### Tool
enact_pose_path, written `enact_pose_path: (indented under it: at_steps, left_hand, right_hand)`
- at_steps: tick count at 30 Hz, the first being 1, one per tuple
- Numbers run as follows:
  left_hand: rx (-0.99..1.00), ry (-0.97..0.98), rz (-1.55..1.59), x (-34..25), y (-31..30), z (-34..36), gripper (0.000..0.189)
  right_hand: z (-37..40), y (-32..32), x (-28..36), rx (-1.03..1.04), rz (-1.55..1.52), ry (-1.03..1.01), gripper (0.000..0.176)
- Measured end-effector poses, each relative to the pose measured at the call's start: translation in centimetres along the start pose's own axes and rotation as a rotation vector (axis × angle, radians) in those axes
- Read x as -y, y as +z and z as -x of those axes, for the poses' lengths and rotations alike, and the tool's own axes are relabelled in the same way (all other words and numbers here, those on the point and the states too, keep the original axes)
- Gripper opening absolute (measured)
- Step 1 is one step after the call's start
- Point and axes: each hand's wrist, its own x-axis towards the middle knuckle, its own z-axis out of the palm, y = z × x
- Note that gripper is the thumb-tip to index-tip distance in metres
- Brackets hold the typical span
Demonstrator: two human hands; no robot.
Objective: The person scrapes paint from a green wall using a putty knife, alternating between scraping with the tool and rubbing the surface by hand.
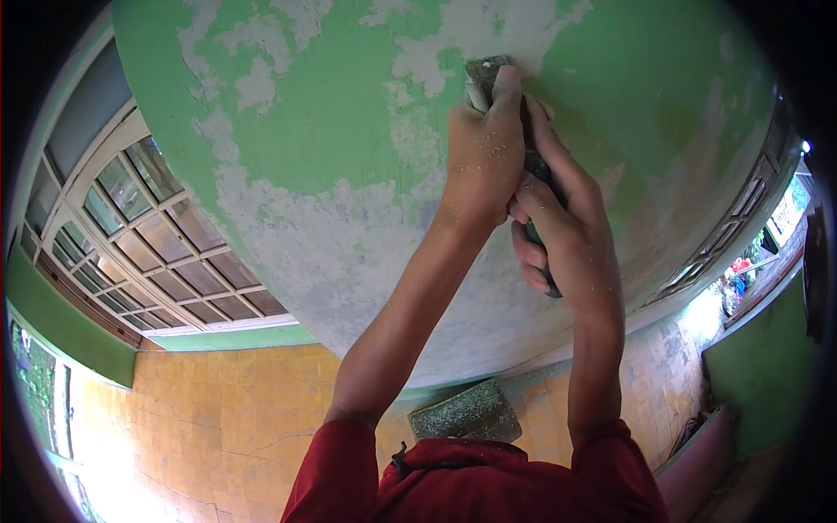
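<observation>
Both my hands are on one scraper (487, 65), whose flat metal blade meets the green wall (340, 113) near the top of the view. My left hand (486, 148) is closed around the tool near its blade, thumb pointing up. Lower and to the right, my right hand (562, 209) wraps the dark handle, with its index finger stretched upward along the tool. The handle's end sticks out below that hand. Around the blade the wall shows peeled grey-white patches beside green paint. Small pale flakes dot my left hand and forearm.
A white-framed paned window (166, 240) is at the left. Below the wall lies a yellow tiled floor (227, 410), with a speckled dark block (466, 414) near the wall's foot. A pinkish object (702, 453) stands at the lower right beside a green wall.
</observation>
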Motion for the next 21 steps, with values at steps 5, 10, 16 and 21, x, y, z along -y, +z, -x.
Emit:
enact_pose_path:
  at_steps: [5, 10, 16, 21]
  left_hand:
    - [-0.050, 0.068, 0.047, 0.9, -0.3, -0.1, 0.039]
    - [-0.146, -0.013, 0.137, 0.2, 0.1, 1.1, 0.043]
    - [-0.065, -0.059, 0.076, 0.4, -0.9, 0.7, 0.041]
    - [-0.052, -0.049, 0.003, -1.9, -1.2, -1.1, 0.043]
  right_hand:
    - [0.9, 0.7, -1.6, -0.021, 0.024, 0.081, 0.074]
    - [0.7, 0.7, -2.7, 0.022, 0.000, 0.007, 0.075]
    - [0.4, 1.0, -1.9, 0.003, 0.039, 0.020, 0.072]
    - [-0.2, 1.1, -0.7, 0.029, 0.047, 0.050, 0.070]
